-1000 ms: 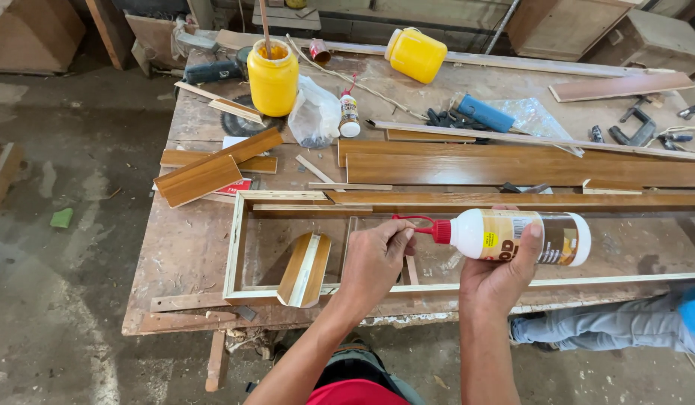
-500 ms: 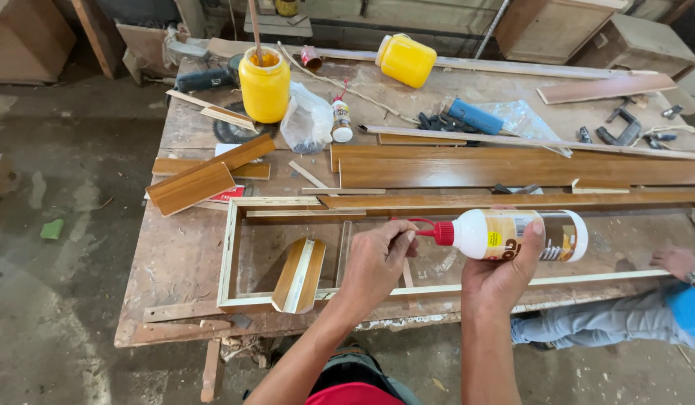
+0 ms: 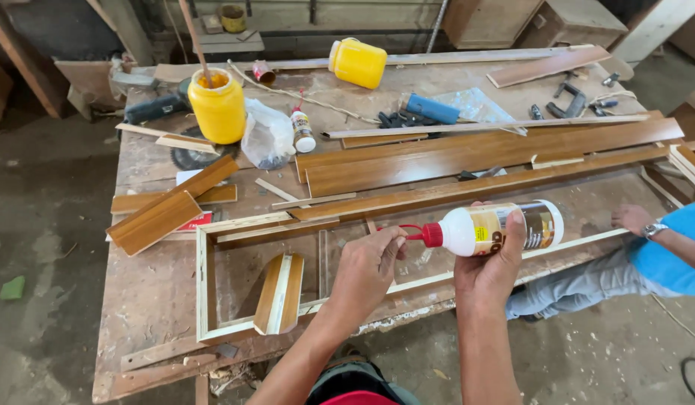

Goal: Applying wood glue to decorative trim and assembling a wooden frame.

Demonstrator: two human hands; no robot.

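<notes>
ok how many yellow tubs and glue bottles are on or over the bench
Yellow tubs: 2, one upright, one on its side
Glue bottles: 2, a large one held by the right hand with the left hand at its nozzle, a small one standing
Total: 4

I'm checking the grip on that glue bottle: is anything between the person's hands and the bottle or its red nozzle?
Nothing visible. The right hand wraps the white glue bottle directly, held sideways above the pale wooden frame. The left hand has its fingertips right at the red nozzle, with no object in between.
</notes>
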